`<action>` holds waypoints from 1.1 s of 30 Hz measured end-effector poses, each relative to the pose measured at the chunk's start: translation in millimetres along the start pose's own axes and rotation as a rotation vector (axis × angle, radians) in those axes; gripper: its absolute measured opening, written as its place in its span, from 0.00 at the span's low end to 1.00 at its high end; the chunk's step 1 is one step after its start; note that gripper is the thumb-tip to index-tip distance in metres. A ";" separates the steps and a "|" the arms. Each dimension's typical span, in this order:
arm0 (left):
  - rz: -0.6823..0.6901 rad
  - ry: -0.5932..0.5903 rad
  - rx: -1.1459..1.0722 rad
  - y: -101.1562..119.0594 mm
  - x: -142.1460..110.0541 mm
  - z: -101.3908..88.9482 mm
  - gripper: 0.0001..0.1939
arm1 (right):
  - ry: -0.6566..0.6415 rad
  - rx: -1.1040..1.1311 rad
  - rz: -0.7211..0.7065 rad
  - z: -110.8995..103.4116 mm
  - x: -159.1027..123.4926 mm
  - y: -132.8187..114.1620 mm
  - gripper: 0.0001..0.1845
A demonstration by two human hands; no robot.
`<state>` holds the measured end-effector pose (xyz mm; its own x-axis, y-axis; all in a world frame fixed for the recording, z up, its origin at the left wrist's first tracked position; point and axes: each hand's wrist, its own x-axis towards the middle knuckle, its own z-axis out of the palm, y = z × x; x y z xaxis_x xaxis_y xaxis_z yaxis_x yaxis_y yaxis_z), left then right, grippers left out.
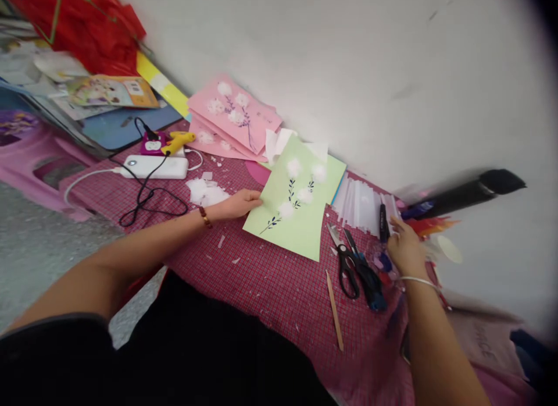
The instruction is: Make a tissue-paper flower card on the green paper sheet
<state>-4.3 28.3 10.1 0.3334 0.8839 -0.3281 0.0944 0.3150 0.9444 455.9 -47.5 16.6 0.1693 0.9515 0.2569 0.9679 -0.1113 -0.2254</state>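
Observation:
My left hand pinches the left edge of a light green sheet of paper. White fluffy flowers and dark leafy stems decorate this sheet, which is tilted above the table. At the right, my right hand has its fingers curled against a black marker pen. Beside the pen lie several translucent white sticks. Scissors with black handles and a dark cutter knife rest between the sheet and my right hand. A wooden pencil lies nearer to me.
Pink cards with white flowers lean at the wall. To the left are a yellow glue gun, a white power bank, a black cable and white fluff. Paper scraps dot the checked tablecloth. A pink stool stands left.

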 end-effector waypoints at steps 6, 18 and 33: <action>0.175 -0.089 -0.011 14.8 15.2 -1.3 0.04 | -0.063 0.757 0.121 23.6 -34.0 -89.7 0.27; 0.451 0.208 -0.062 3.5 44.6 14.5 0.11 | 0.017 1.346 0.432 69.7 -5.4 -173.3 0.19; 0.403 0.263 -0.063 2.9 55.9 -16.7 0.17 | 0.074 1.460 0.547 62.4 -58.2 -186.4 0.20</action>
